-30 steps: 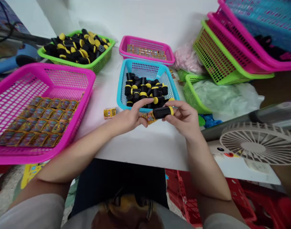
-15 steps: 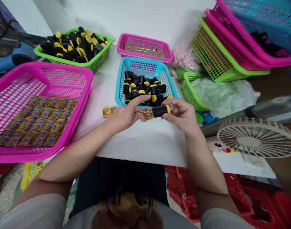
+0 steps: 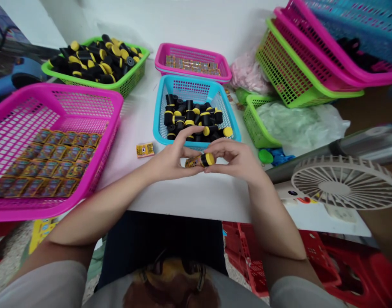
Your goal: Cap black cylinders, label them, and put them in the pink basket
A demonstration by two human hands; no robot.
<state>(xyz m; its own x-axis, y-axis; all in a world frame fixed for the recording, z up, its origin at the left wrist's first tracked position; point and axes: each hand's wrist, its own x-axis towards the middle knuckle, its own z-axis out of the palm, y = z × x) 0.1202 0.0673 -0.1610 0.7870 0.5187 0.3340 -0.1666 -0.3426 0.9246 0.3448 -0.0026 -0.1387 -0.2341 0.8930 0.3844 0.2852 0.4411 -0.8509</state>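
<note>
Both hands meet over the white table (image 3: 189, 192) just in front of the blue basket (image 3: 234, 128). Between them is a small cylinder (image 3: 200, 161) with a yellow cap, mostly covered by a printed sleeve. My left hand (image 3: 172, 160) grips its sleeved end. My right hand (image 3: 236, 160) pinches the yellow-capped end. The blue basket holds several black cylinders (image 3: 192, 119) with yellow bands. One loose printed sleeve (image 3: 145, 149) lies on the table left of my hands.
A big pink basket (image 3: 64, 92) at left holds rows of wrapped pieces. A green basket (image 3: 132, 77) of black and yellow parts and a small pink basket (image 3: 196, 77) stand behind. Stacked baskets (image 3: 298, 81) lean at right, with plastic bags (image 3: 298, 122) and a white fan (image 3: 343, 188).
The printed sleeve has slid further over the black cylinder, now covering most of it. Both hands have come closer together and slightly lower toward me.
</note>
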